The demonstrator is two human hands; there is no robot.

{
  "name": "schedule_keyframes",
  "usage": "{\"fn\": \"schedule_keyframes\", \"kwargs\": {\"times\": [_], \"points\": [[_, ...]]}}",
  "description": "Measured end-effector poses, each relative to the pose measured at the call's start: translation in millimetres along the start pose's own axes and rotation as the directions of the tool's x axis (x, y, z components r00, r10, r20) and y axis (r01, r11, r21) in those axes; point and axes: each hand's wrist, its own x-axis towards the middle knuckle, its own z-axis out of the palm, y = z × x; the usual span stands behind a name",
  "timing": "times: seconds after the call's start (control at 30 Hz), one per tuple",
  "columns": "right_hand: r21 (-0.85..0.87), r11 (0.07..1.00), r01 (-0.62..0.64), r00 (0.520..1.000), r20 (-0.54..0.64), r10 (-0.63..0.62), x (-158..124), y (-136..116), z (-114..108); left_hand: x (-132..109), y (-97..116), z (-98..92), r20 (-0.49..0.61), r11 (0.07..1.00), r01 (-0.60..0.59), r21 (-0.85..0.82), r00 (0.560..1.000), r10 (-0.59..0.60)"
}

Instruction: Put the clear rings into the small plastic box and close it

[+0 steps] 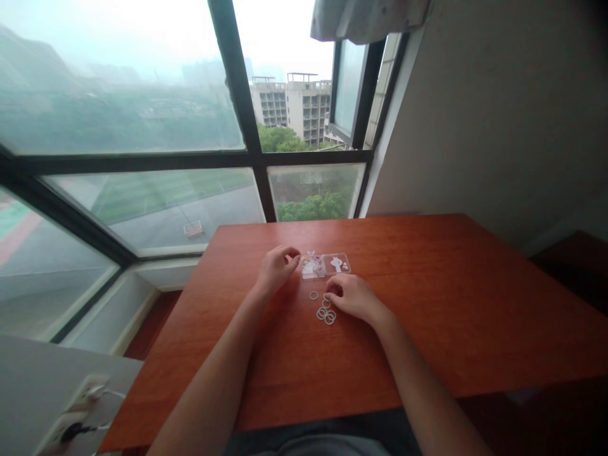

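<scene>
A small clear plastic box (336, 263) lies open on the reddish wooden table (427, 304), with small pale parts inside. Several small metal rings (325, 313) lie loose on the table just in front of it. My left hand (277, 268) rests beside the box's left end, fingers curled in a pinch at the box edge; what they hold, if anything, is too small to name. My right hand (354, 296) lies over the rings, fingers bent down and touching them.
The table stands against a large window (190, 126) with dark frames, and a grey wall is on the right. A white power socket (85, 392) with a plugged cable sits on the sill at the lower left.
</scene>
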Motion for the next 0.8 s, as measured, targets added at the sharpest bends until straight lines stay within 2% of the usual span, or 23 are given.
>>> {"fn": "schedule_keyframes", "kwargs": {"times": [0.17,0.3,0.47,0.6,0.7,0.8], "points": [[-0.032,0.999,-0.015,0.999,0.035,0.016,-1.8,-3.3,-0.7,-1.1,1.4,0.9,0.007,1.000,-0.019,-0.006,1.000,0.019],[-0.027,1.000,-0.015,1.000,0.011,0.015,-0.3,-3.6,1.4,-2.0,3.7,1.8,0.019,0.998,-0.047,-0.033,0.999,0.047],[0.080,0.997,0.023,0.991,-0.137,-0.012,6.2,-1.0,6.5,-3.5,14.8,2.5,0.075,0.987,-0.100,-0.127,0.991,0.110],[0.137,0.990,0.035,0.963,-0.271,0.004,9.9,0.6,6.9,-6.7,31.3,3.3,0.188,0.964,-0.120,-0.236,0.968,0.166],[0.159,0.987,0.039,0.948,-0.319,0.014,10.5,0.7,5.8,-9.1,40.5,4.7,0.284,0.957,-0.106,-0.272,0.941,0.184],[0.164,0.986,0.042,0.943,-0.333,0.015,10.4,0.2,5.3,-10.3,43.2,6.5,0.324,0.956,-0.100,-0.275,0.927,0.190]]}}
